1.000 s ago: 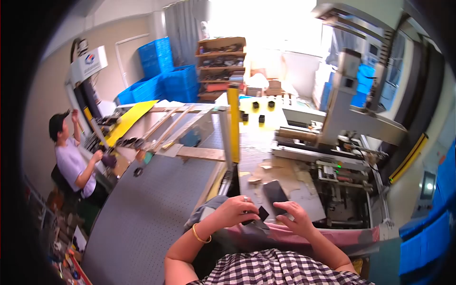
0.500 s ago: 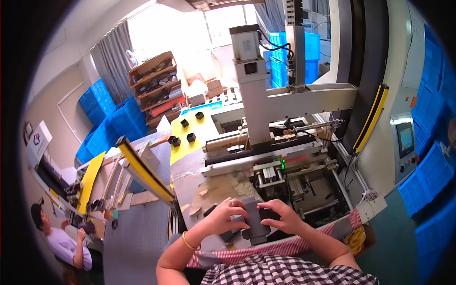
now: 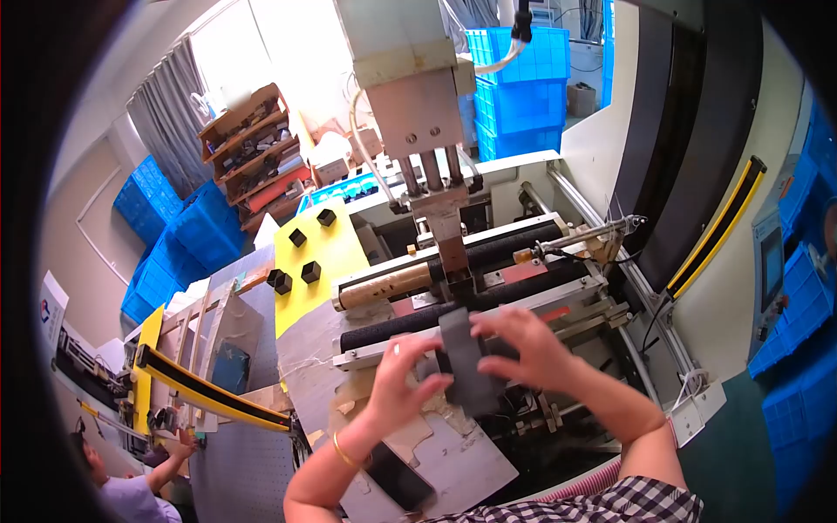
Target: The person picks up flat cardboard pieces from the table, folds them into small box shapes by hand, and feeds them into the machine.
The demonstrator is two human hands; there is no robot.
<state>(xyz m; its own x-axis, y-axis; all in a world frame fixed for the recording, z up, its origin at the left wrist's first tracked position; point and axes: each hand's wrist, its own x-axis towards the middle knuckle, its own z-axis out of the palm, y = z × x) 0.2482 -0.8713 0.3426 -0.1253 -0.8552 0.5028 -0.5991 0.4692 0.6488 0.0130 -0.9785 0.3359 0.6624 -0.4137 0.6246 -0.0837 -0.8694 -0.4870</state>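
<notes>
A dark grey flat piece of board (image 3: 471, 366), which looks like a box blank, is between my hands, tilted in front of the machine's rollers. My left hand (image 3: 403, 383) is at its left edge, thumb and fingers curved in, with a gold bangle on the wrist. On the right edge, my right hand (image 3: 523, 349) grips it with fingertips and thumb. Below my left hand, a black rectangular piece (image 3: 399, 478) lies on the metal work plate (image 3: 471, 462).
A machine head (image 3: 436, 209) reaches down between black rollers (image 3: 471, 309). Several black boxes (image 3: 311, 272) sit on a yellow sheet (image 3: 344, 248). Yellow-black guard bars (image 3: 214, 388) flank the work area. Blue crates (image 3: 519, 91) are stacked behind. Another person (image 3: 131, 488) works at lower left.
My hands have lifted the grey board off the front work surface and toward the rollers. The machine head now looms lower and nearer. The other person's arm reaches forward.
</notes>
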